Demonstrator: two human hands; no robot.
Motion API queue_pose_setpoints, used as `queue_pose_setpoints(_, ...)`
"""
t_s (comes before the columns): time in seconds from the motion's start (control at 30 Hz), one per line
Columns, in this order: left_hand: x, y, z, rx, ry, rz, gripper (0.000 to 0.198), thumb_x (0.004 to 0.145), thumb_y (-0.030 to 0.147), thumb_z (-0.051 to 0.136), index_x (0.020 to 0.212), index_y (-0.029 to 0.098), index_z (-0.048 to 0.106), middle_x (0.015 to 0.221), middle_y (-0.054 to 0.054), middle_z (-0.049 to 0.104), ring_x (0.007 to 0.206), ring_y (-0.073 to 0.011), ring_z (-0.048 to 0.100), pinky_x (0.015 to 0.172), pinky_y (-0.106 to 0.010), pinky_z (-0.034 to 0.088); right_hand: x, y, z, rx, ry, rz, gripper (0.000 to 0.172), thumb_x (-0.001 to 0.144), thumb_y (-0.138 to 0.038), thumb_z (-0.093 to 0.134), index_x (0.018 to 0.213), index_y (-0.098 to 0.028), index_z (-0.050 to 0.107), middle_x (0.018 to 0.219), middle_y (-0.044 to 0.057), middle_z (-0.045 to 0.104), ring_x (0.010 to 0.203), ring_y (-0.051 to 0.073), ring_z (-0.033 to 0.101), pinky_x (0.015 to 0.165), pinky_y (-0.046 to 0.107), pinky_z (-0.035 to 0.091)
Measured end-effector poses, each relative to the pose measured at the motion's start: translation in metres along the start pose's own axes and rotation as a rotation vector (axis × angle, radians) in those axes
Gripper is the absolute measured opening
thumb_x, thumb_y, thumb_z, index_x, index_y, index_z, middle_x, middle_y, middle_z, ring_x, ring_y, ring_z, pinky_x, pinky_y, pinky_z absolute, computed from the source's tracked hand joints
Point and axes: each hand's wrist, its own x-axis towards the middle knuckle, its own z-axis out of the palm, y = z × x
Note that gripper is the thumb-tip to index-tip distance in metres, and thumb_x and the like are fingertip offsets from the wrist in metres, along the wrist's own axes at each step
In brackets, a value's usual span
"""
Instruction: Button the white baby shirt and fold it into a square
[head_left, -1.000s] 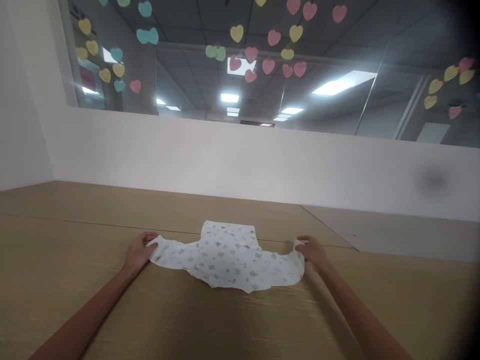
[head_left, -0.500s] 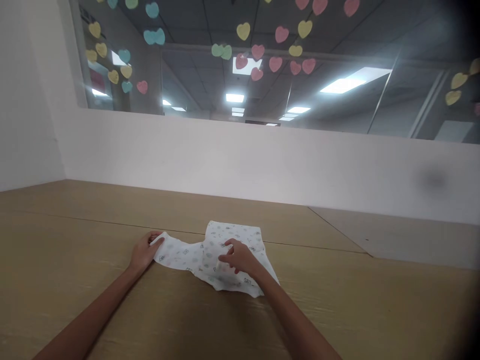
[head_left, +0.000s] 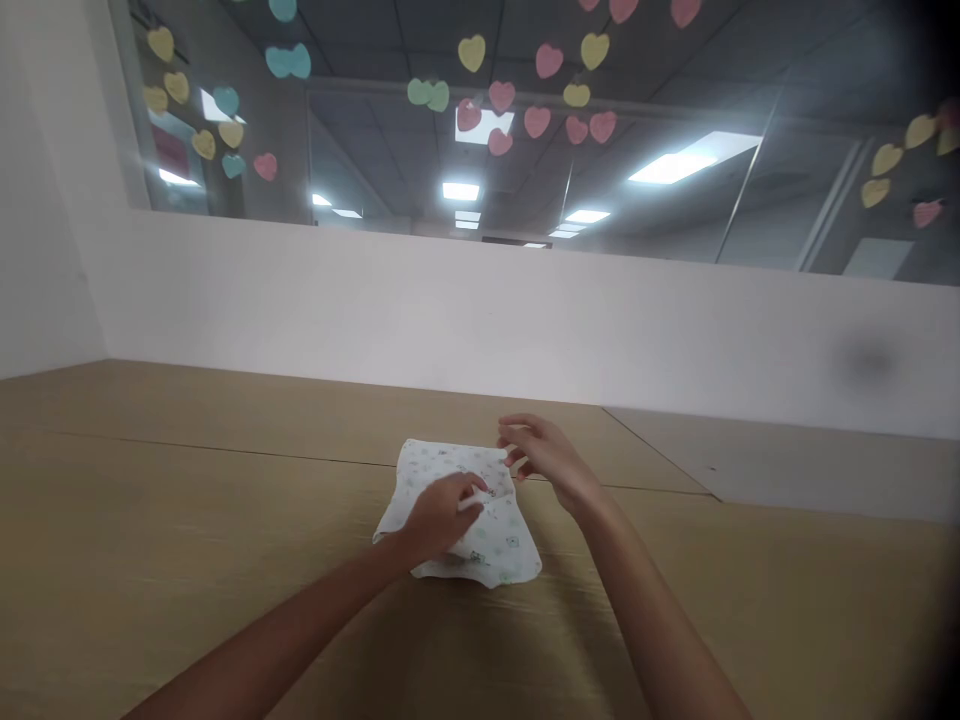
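Left hand (head_left: 441, 517) is down on a folded, printed white cotton cloth (head_left: 501, 535), fingers bunched narrow on the top layer, grip unclear; right hand (head_left: 544, 460) hangs open, fingers loosely curled, just beyond the cloth's far right corner, not touching. Cloth lies on the bench (head_left: 225, 480) under the left hand, in a rough rectangle with a loose top layer. Looks like a fold being smoothed; next move calls for flattening that layer and squaring the edges.
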Motion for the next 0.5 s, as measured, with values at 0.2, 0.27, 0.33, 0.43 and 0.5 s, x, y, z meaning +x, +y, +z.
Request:
queue_pose_setpoints(0.2, -0.017, -0.015, -0.03, 0.146, -0.152, 0.097, 0.029, 0.076, 0.019, 0.044, 0.099, 0.023, 0.06, 0.098, -0.002, 0.064, 0.092, -0.0182, 0.056, 0.083, -0.029, 0.041, -0.017, 0.013, -0.014, -0.414, -0.079, -0.114, 0.023, 0.081, -0.022, 0.048, 0.101, -0.015, 0.057, 0.081, 0.005, 0.061, 0.061, 0.011, 0.055, 0.049, 0.019, 0.04)
queue_pose_setpoints(0.27, -0.028, -0.032, -0.057, 0.245, -0.151, 0.112, 0.027, 0.074, 0.013, 0.042, 0.089, 0.022, 0.063, 0.093, -0.002, 0.064, 0.09, -0.0186, 0.056, 0.082, -0.029, 0.041, -0.027, 0.033, -0.02, -0.643, -0.108, -0.215, 0.019, 0.08, -0.017, 0.047, 0.093, -0.016, 0.061, 0.077, 0.004, 0.061, 0.063, 0.012, 0.055, 0.054, 0.02, 0.039)
queue_pose_setpoints(0.33, -0.044, -0.049, -0.079, 0.326, -0.168, 0.108, 0.027, 0.072, 0.01, 0.043, 0.084, 0.022, 0.064, 0.085, -0.002, 0.064, 0.085, -0.0194, 0.056, 0.078, -0.029, 0.042, -0.035, 0.061, -0.025, -0.886, -0.187, -0.311, 0.02, 0.078, -0.013, 0.046, 0.088, -0.017, 0.062, 0.076, 0.005, 0.061, 0.065, 0.014, 0.054, 0.055, 0.022, 0.036)
queue_pose_setpoints(0.43, -0.067, -0.07, -0.095, 0.372, -0.22, 0.15, 0.032, 0.074, 0.01, 0.043, 0.093, 0.024, 0.064, 0.096, -0.003, 0.064, 0.093, -0.0205, 0.056, 0.081, -0.03, 0.041, -0.041, 0.101, -0.03, -1.14, -0.289, -0.442, 0.026, 0.074, -0.005, 0.043, 0.088, -0.014, 0.063, 0.086, 0.009, 0.062, 0.07, 0.017, 0.056, 0.057, 0.023, 0.035)
queue_pose_setpoints(0.5, -0.075, -0.078, -0.095, 0.39, -0.227, 0.173, 0.034, 0.078, 0.012, 0.041, 0.101, 0.025, 0.062, 0.104, -0.003, 0.062, 0.098, -0.0201, 0.055, 0.084, -0.03, 0.041, -0.04, 0.121, -0.031, -1.183, -0.306, -0.515, 0.03, 0.077, -0.004, 0.038, 0.091, -0.014, 0.063, 0.09, 0.01, 0.062, 0.075, 0.018, 0.057, 0.06, 0.023, 0.037)
